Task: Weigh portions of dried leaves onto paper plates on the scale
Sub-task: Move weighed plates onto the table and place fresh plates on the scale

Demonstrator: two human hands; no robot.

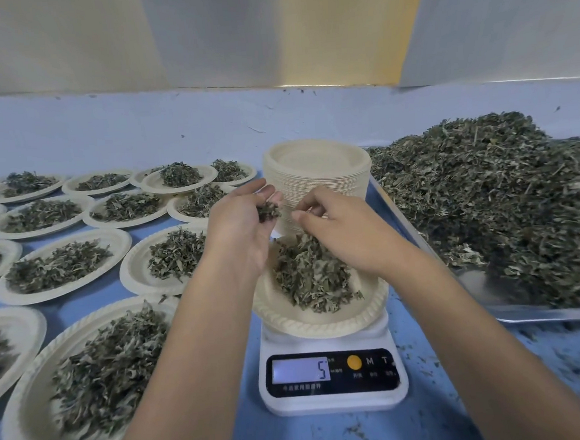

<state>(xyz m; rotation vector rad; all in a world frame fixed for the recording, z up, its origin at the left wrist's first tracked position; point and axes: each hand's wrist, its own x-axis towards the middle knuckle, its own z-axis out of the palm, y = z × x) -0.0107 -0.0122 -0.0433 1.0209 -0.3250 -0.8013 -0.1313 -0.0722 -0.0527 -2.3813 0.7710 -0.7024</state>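
now fingers of the left hand (244, 230) pinch dried leaves (268, 210) just above the paper plate (323, 324) on the scale (332, 400), right hand (341, 233) curled narrow alongside, its hold unclear; dropping the whole pinch may overshoot the weight.

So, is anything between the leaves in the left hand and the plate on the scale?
Nothing visible. The left hand holds the leaves above the plate, only air between; the right hand is beside them.

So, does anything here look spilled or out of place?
Yes: leaf crumbs lie scattered on the blue table right of the scale, in front of the metal tray. In the back row, one filled plate rests on its neighbours' rims instead of flat.
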